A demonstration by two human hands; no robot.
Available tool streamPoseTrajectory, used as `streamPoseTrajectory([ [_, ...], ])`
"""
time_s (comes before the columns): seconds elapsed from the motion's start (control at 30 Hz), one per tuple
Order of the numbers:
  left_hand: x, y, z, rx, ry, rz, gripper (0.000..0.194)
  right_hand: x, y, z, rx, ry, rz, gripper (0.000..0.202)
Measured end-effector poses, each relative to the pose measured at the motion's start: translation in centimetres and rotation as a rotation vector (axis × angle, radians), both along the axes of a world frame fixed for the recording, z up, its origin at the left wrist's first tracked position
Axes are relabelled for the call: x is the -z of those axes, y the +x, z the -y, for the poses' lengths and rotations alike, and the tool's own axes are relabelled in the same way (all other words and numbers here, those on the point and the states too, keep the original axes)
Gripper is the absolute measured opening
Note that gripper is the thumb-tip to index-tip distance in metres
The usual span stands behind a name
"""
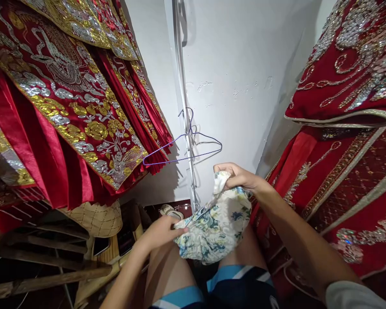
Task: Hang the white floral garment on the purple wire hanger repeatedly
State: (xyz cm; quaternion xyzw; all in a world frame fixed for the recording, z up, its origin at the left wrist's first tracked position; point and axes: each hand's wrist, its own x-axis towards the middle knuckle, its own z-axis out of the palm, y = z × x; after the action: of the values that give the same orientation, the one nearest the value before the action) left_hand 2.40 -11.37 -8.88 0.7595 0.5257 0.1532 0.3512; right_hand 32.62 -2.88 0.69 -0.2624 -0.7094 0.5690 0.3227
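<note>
Between my hands, above my lap, hangs a bunched floral cloth [217, 225], white with blue, green and yellow flowers. My left hand [164, 234] pinches its left corner between thumb and fingers. Higher up, my right hand [236, 176] grips a gathered end of the cloth, with a white fold showing under the thumb. Whether the cloth is a garment I cannot tell. Beyond it, an unused purple wire hanger [182, 148] hangs by the wall, apart from both hands.
Red embroidered garments with gold and silver [96, 124] hang at left. More red beaded garments [344, 128] hang close on the right. A metal upright [180, 73] runs along the white wall [238, 51]. Low at left are a bamboo chair [51, 279], a phone [101, 246] and a pale clog [171, 211].
</note>
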Motion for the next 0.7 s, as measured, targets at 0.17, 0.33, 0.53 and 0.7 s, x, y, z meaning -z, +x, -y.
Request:
streamPoseTrajectory([
  [0.17,-3.5,-5.1,-1.6,-0.215,0.249,-0.288,0.039,0.8,-0.6,-6.1,0.664,0.569,0.140,0.015],
  [0.33,-6.8,-5.5,-2.4,-0.379,0.573,-0.257,0.027,3.7,-5.0,-11.4,0.700,0.504,-0.023,0.021],
  [0.53,-6.8,-6.1,-3.3,-0.448,0.587,-0.220,0.037,5.8,-5.7,-11.7,0.631,0.338,0.082,0.049],
  [0.7,-6.5,-7.1,-4.1,-0.427,0.638,-0.232,0.038,5.2,-1.8,-9.1,0.713,0.349,0.130,0.048],
])
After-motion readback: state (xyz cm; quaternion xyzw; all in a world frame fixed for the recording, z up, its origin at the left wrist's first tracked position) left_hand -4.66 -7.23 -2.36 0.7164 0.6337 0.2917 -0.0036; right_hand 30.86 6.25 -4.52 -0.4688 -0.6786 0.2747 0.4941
